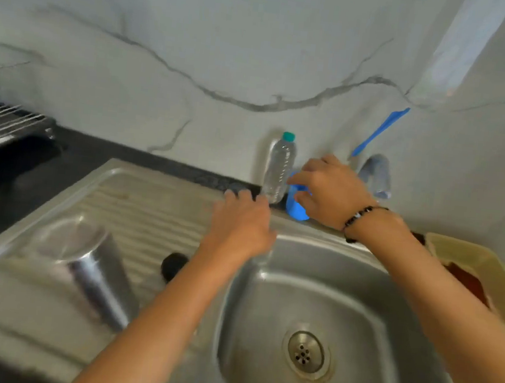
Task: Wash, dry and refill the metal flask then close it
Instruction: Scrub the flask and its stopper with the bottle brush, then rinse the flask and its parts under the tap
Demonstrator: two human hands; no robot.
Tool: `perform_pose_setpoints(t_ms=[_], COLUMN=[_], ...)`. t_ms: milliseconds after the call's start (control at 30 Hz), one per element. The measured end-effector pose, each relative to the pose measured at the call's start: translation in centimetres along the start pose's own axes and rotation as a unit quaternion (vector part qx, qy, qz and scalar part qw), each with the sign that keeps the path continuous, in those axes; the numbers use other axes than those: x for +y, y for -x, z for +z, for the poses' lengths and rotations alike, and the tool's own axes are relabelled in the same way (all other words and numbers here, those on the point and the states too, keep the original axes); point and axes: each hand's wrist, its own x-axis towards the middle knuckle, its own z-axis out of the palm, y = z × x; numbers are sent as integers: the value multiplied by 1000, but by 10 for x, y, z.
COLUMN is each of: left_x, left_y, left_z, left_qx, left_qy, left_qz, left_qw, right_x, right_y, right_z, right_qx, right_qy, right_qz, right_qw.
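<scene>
The metal flask [93, 271] stands on the ribbed drainboard [155, 212] at the left of the sink, open end up. Its black cap [174, 266] lies on the drainboard just right of it. My left hand [242, 221] reaches over the drainboard toward the clear plastic water bottle [279, 169] with the teal cap; its fingertips are at the bottle's base and hold nothing. My right hand [327, 190] is curled round a blue container [296, 205] at the back ledge, beside the bottle.
The steel sink bowl [264, 301] with its drain [306, 351] lies below my arms. A tap [377, 176] sticks out of the marble wall, with a blue strip [380, 131] above it. A yellow tub [485, 272] sits at the right, a dish rack [5, 128] at the far left.
</scene>
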Motion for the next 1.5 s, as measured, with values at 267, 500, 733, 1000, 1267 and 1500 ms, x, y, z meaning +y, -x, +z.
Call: perform_pose_setpoints(t_ms=[267, 500, 733, 1000, 1267, 1500], left_x=[-86, -195, -215, -190, -111, -44], left_y=[97, 130, 151, 159, 156, 77], left_z=[-102, -104, -5, 19, -10, 14], left_qx=[89, -26, -131, -15, 75, -163], left_qy=[-36, 160, 383, 410, 678, 786], left_qz=[-96, -266, -241, -201, -90, -68], left_qw=[991, 950, 882, 890, 725, 593], right_x=[-108, -173, -216, -228, -144, -46], right_y=[44, 43, 36, 34, 78, 98], right_z=[39, 70, 102, 90, 43, 84], right_qx=[-47, -124, -141, -78, 122, 341], right_qy=[-232, -394, -473, -481, -417, -110], right_qz=[-98, -68, -21, -29, -59, -107], right_qw=[967, 908, 869, 873, 899, 927])
